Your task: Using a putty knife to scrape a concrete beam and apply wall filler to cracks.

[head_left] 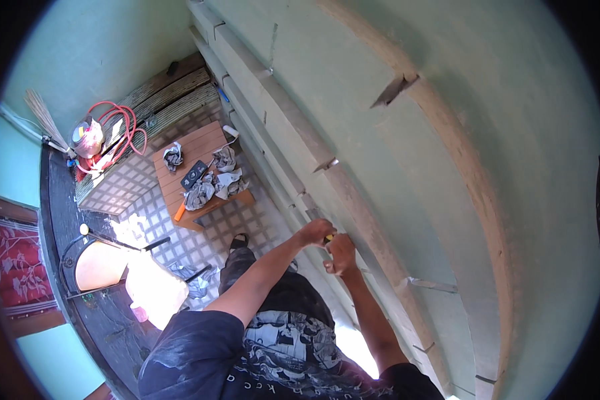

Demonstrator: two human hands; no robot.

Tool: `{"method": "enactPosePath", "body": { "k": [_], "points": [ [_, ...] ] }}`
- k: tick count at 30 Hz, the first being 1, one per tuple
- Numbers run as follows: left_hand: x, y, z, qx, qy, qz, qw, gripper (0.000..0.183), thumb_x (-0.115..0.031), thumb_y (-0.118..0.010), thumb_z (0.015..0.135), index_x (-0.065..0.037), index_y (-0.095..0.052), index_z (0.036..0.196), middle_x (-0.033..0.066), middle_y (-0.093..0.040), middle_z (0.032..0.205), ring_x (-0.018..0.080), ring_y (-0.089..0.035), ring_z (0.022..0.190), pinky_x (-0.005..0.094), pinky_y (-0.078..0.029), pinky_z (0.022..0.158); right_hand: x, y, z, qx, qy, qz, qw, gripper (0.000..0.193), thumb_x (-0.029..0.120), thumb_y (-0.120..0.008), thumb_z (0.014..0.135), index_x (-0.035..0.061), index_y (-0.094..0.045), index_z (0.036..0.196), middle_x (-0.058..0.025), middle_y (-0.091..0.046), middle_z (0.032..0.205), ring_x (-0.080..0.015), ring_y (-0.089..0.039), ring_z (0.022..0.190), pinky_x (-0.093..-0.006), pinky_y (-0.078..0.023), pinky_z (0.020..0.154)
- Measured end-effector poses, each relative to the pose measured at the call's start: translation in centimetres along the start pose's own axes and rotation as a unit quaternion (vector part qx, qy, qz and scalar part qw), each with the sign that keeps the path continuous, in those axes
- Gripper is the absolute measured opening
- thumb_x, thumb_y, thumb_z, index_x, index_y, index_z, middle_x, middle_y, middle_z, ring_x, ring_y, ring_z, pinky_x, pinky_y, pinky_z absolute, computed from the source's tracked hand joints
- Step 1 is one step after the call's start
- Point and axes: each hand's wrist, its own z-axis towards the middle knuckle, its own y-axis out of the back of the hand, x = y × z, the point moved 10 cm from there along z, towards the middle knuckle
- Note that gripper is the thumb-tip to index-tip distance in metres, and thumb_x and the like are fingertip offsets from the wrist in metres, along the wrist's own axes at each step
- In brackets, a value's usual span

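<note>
My left hand (pixel 315 233) and my right hand (pixel 341 255) meet close together beside the pale green wall (pixel 393 173). Both are closed around a small yellow-and-black tool (pixel 329 238), which mostly disappears behind the fingers, so its kind cannot be made out. A grey flat piece (pixel 311 208) shows just above the left hand; whether it belongs to the tool is unclear. Long wooden battens (pixel 300 127) run along the wall next to my hands.
A low wooden table (pixel 207 141) on the tiled floor holds crumpled newspaper (pixel 199 195), a black case (pixel 194 175) and an orange-handled tool (pixel 179 212). A slatted bench (pixel 180 90) stands behind, with a red hose (pixel 135 123). A chair (pixel 103 268) is at left.
</note>
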Motion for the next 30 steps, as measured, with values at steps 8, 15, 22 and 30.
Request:
{"method": "enactPosePath", "body": {
  "k": [8,15,22,30],
  "points": [
    [0.1,1.1,0.2,-0.02,0.002,0.031,0.999,0.026,-0.027,-0.068,0.057,-0.007,-0.057,0.068,0.0108,-0.057,0.067,0.0322,-0.058,0.068,0.0411,-0.046,0.062,-2.5,-0.3,0.3,-0.008,-0.075,0.031,0.997,0.048,0.052,-0.043,0.085,0.0067,-0.052,0.072,-0.0125,-0.047,0.07,-0.033,-0.05,0.065,-0.0436,-0.038,0.058],
    [0.3,-0.3,-0.1,0.003,-0.019,-0.038,0.999,0.028,-0.025,-0.072,0.052,-0.009,-0.057,0.068,0.0106,-0.057,0.067,0.0327,-0.057,0.068,0.042,-0.045,0.061,-2.1,-2.1,0.2,0.075,-0.061,-0.007,0.995,0.046,0.052,-0.051,0.082,0.0056,-0.054,0.082,-0.0129,-0.051,0.079,-0.0327,-0.052,0.075,-0.0436,-0.041,0.067],
    [0.3,-0.1,-0.7,-0.026,-0.007,-0.039,0.999,0.019,-0.021,-0.068,0.054,-0.014,-0.057,0.068,0.0068,-0.055,0.066,0.0296,-0.056,0.068,0.0407,-0.045,0.061,-1.1,-2.7,2.1,0.042,-0.044,-0.001,0.998,0.047,0.052,-0.048,0.084,0.0063,-0.053,0.075,-0.0136,-0.05,0.073,-0.0343,-0.052,0.069,-0.0442,-0.041,0.065],
    [-0.8,1.2,0.3,0.001,-0.04,-0.034,0.999,0.018,-0.02,-0.066,0.059,-0.011,-0.056,0.071,0.0049,-0.055,0.067,0.0268,-0.057,0.068,0.04,-0.045,0.061,-1.9,-5.3,-2.7,0.334,-0.108,-0.109,0.93,0.048,0.054,-0.053,0.077,0.0074,-0.053,0.067,-0.0077,-0.049,0.069,-0.0279,-0.052,0.069,-0.0433,-0.042,0.066]
  ]
}}
